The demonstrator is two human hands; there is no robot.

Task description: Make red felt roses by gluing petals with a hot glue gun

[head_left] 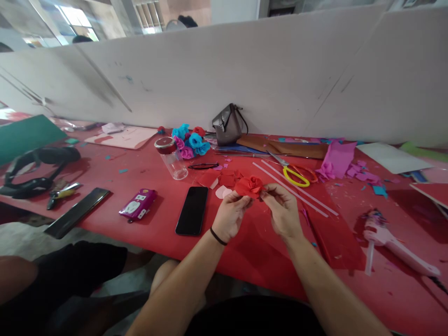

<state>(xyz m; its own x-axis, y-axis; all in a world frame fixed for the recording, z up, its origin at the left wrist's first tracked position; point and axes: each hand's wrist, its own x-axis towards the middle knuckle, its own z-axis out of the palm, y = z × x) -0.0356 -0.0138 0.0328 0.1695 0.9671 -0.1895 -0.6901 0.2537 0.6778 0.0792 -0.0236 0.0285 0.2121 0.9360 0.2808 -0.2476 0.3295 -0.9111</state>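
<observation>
Between my two hands, just above the red tabletop, is a red paper flower (250,186) with layered petals. My left hand (231,212) pinches its lower left side; a black band circles that wrist. On the flower's right edge, the fingers of my right hand (281,209) are closed. Behind the hands lie red paper pieces (227,178) and a pale pink paper cutout (223,192). Right of them are two pale strips (297,189) and yellow-handled scissors (296,177). The flower's underside is hidden by my fingers.
A black phone (192,211), a purple pouch (139,204) and a clear jar (176,163) stand to the left. Blue and pink paper flowers (196,141) and a grey bag (227,128) sit behind. A pink glue gun (395,247) lies right. Another person's leg (84,266) is at left.
</observation>
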